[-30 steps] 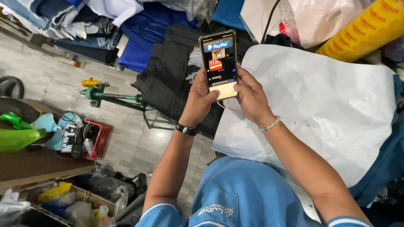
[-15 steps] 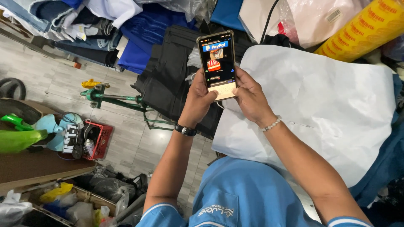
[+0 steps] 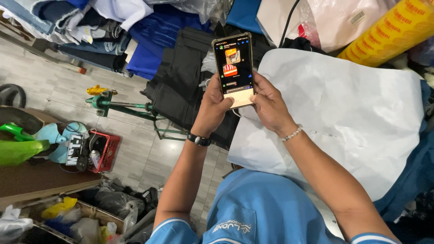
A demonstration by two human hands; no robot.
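Scrolled-on content is showing on the phone (image 3: 235, 68) now: where a blue banner and a single red-and-white picture sat on the dark screen half a second ago, two small pictures are standing one above the other, and a pale keyboard strip is showing along the near end. Both hands are staying where they were, holding the phone upright above the edge of the big white sheet (image 3: 352, 117).

The left hand (image 3: 213, 110) is wrapping the phone's lower left side, fingers curled closed behind it and the thumb lying near the keyboard strip; a black watch (image 3: 199, 139) is sitting on that wrist. The right hand (image 3: 270, 107) is cupping the lower right corner, fingers closed round the back, thumb resting at the screen's near edge; a pale bead bracelet (image 3: 290, 134) is circling its wrist. Whether either thumb is actually pressing the glass, I cannot tell.

As for progress, the person seems to be in the middle of reading or typing on the phone: the screen is lit and the keyboard is up, but no typed text can be made out.

Folded black cloth (image 3: 181, 81) is lying just left of the phone, a yellow roll (image 3: 389, 34) is lying far right, and a red basket (image 3: 101, 151) is standing on the tiled floor at left.
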